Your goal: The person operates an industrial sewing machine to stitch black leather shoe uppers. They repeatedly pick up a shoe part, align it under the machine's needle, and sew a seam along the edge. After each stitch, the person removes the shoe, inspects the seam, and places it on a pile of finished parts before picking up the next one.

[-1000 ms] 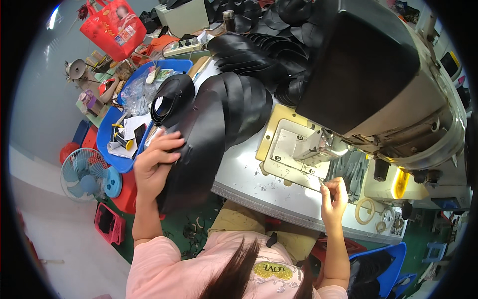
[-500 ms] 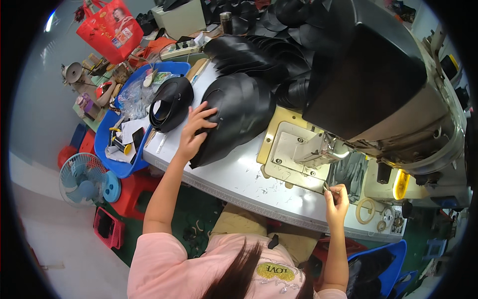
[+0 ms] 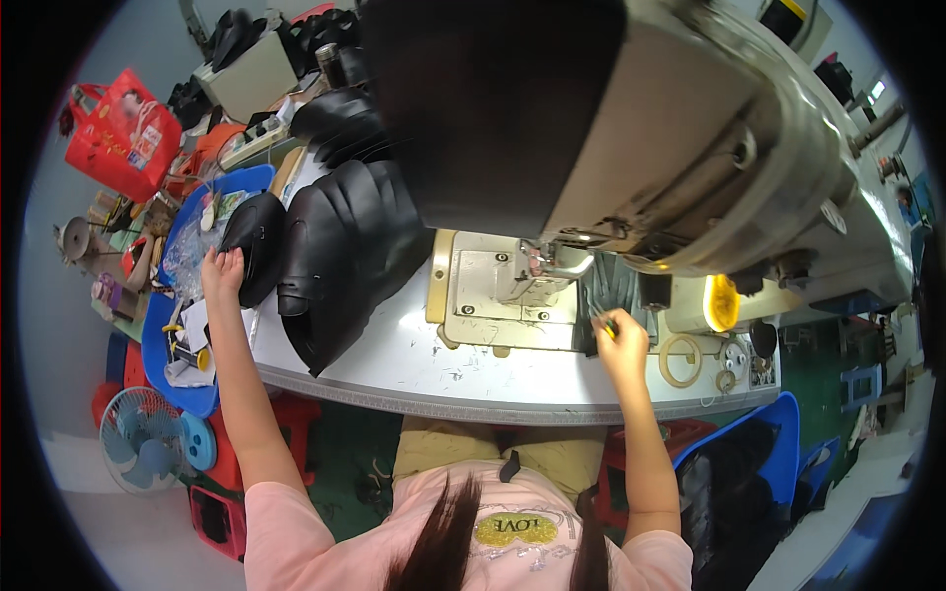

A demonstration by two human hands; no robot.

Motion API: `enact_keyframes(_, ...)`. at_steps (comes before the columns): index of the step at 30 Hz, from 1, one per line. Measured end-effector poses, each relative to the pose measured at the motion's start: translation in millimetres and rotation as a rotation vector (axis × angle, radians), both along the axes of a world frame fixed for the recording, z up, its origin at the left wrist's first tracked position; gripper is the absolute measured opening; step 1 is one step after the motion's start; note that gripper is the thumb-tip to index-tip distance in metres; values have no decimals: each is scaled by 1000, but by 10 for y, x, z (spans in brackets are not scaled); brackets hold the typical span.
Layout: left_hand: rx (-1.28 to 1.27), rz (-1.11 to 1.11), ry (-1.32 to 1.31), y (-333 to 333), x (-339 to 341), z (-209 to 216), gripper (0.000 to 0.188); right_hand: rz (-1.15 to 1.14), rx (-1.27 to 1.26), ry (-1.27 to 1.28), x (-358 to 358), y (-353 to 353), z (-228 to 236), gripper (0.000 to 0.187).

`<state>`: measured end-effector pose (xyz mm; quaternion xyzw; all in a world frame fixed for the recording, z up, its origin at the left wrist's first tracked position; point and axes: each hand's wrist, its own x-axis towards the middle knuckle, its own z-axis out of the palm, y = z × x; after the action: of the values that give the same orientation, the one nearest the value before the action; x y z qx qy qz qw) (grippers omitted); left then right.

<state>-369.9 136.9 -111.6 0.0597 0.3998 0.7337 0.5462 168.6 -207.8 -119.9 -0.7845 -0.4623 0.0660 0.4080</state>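
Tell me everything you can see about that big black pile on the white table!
The black pile is several smooth, slightly shiny curved pieces, looking like leather. They overlap like a fan, and the nearest end curls into an open fold. It lies on the white tabletop, left of the machine's metal plate. Another black piece sits close on its left. Neither the left hand nor the right hand touches it.

left hand [image 3: 225,271] is stretched far forward and leftward, fingers [image 3: 233,259] slightly bent. right hand [image 3: 623,345] curls in a grip, forearm [image 3: 646,443] leaning inward
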Motion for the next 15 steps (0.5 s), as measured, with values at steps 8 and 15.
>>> enact_keyframes(8, -196, -44, 144, 398, -300, -245, 16, 140, -67, -392, 278, 572, -38, 26)
enact_keyframes(15, 357, -31, -19, -1117, 338, 541, 32, 150, -40, -299, 338, 568, -68, 26)
